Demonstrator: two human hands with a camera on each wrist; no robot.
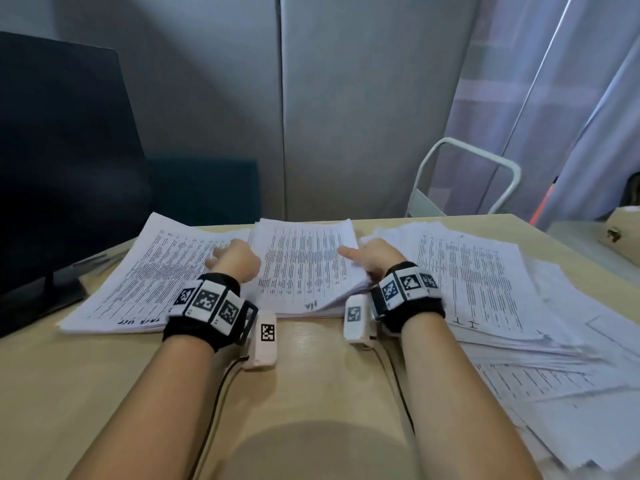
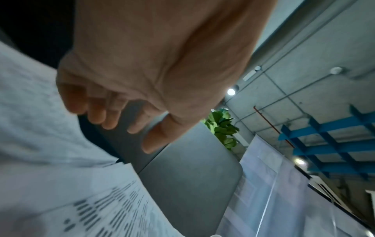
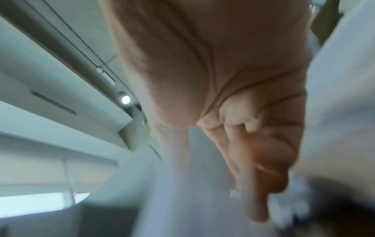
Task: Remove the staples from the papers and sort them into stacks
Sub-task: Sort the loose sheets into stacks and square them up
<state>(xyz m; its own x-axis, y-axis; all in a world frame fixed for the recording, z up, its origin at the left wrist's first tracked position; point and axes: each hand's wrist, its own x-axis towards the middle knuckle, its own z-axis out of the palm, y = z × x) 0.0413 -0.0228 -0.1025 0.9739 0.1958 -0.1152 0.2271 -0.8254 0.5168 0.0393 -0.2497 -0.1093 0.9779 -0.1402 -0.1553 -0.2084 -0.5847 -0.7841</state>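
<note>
Your left hand sits between the left stack of white printed papers and the middle stack of white printed papers, at the middle stack's left edge. In the left wrist view the fingers hang loosely curled with the thumb out, holding nothing. Your right hand is at the middle stack's right edge, thumb pointing left over the top sheet, other fingers curled down the stack's side. The right wrist view is too blurred to tell whether they pinch a sheet or only press the edge.

Three stacks lie in a row at the far side of the light wooden tabletop. The left one lies at an angle, beside the black monitor. The middle one is thick, with its near right corner lifted off the pile. The right stack of white printed papers is the biggest and rests on a loose, fanned spread of more sheets running to the near right edge. No staples can be made out at this sharpness.

Containers: a small beige box with a metal clasp stands at the far right, closed, contents hidden. A white metal chair frame stands behind the tabletop.
</note>
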